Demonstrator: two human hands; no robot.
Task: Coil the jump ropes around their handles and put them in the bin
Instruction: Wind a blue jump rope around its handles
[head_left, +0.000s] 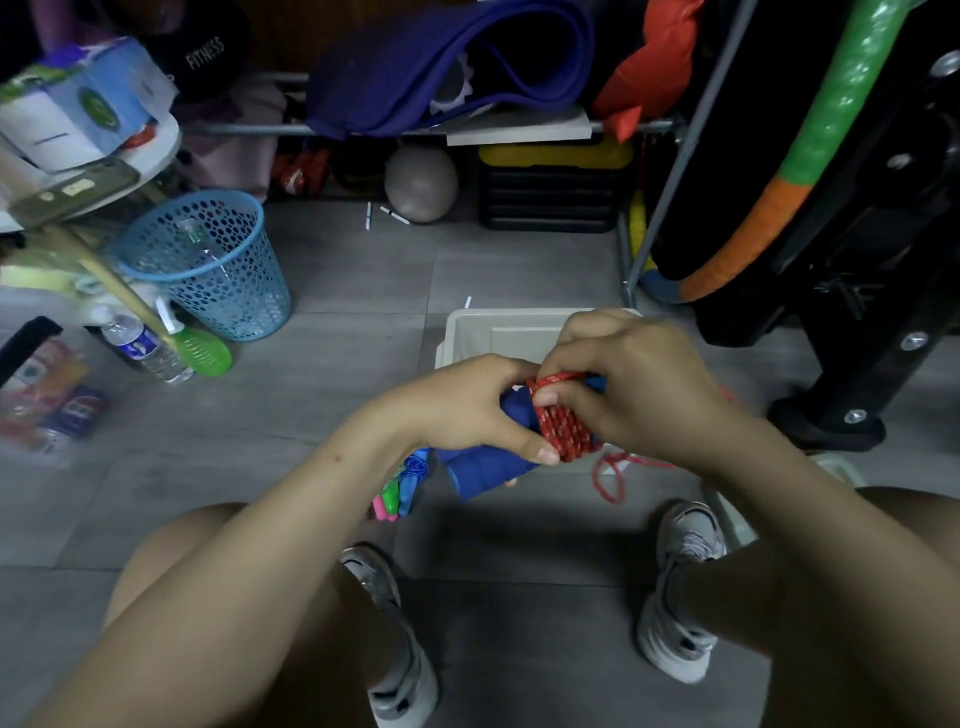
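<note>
Your left hand (470, 410) grips the blue handles (491, 462) firmly, with the thumb pressing on the edge of the red rope (563, 428) coil. Your right hand (631, 384) pinches the rope at the top of the coil, directly above the white bin (457, 332). I think you should keep each turn tight and beside the last one, and hold the handles together so they do not slip apart. A loose loop still hangs below the coil, so pull it in before you tuck the end. What I can see of the white bin shows nothing inside. The blue basket (208, 265) stands well apart at your left; its contents I cannot tell
</note>
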